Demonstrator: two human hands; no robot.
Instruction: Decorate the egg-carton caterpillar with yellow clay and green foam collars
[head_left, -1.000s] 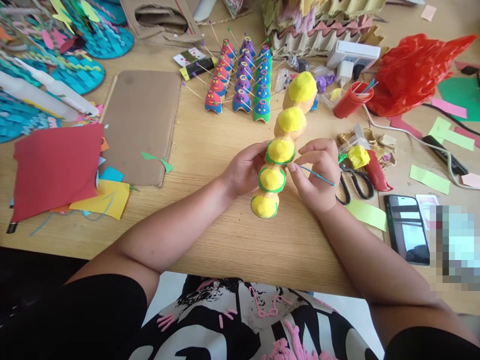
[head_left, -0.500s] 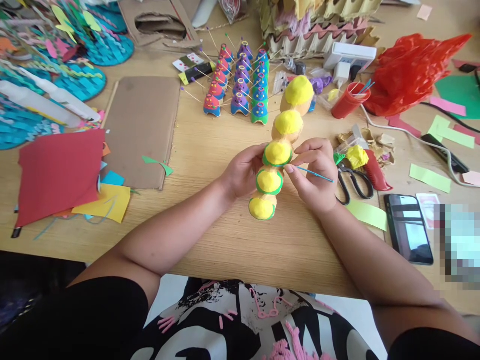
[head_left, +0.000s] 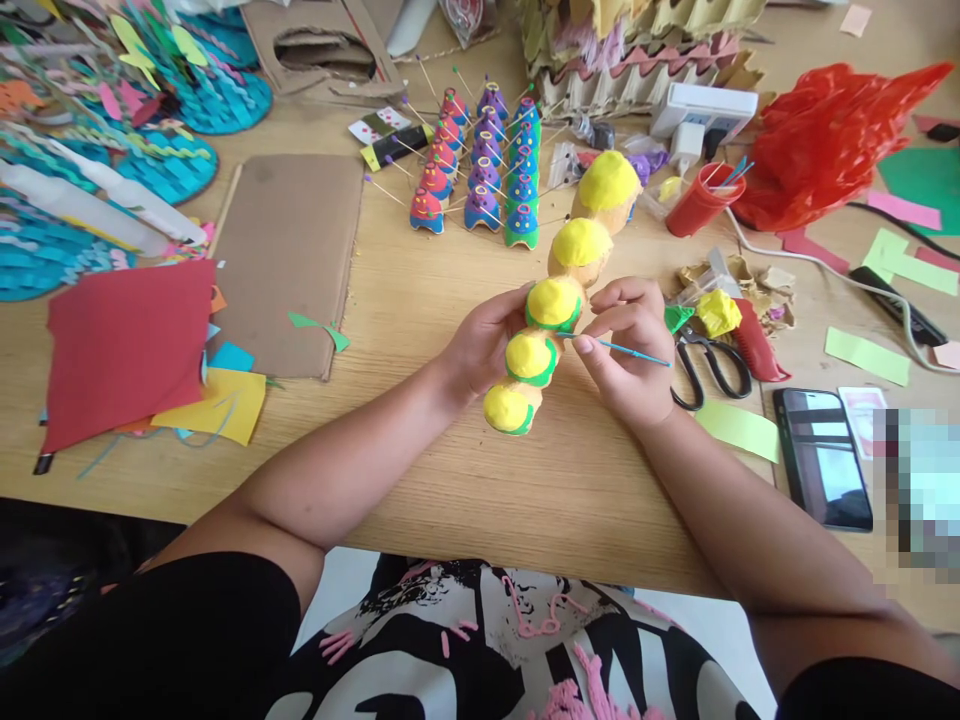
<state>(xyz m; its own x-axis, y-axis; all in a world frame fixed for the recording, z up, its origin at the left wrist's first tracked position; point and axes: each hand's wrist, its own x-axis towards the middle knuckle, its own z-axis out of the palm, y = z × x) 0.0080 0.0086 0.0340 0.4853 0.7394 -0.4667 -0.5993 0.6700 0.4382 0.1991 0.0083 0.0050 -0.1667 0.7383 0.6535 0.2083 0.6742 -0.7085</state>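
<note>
My left hand (head_left: 495, 340) grips the side of an egg-carton strip (head_left: 581, 243), a row of several bumps topped with yellow clay. Green clay edges the lower part of the three bumps closest to me; the two far ones show bare tan card under the yellow. Between the thumb and fingers of my right hand (head_left: 628, 350) is a thin blue stick (head_left: 634, 353). Its tip touches or nearly touches the green edge by the middle bump. My left fingertips are hidden behind the strip.
Beyond the strip stand finished-looking carton caterpillars (head_left: 484, 165) with pins sticking out. Black-handled scissors (head_left: 709, 370), a phone (head_left: 823, 458) and a red cup (head_left: 697, 200) lie or stand to the right. Cardboard (head_left: 289, 260) and red paper (head_left: 131, 350) are at left.
The strip has turned and tilted in my left hand, its near end swinging left and its far end right. My right hand keeps the stick at the middle bump's edge.
</note>
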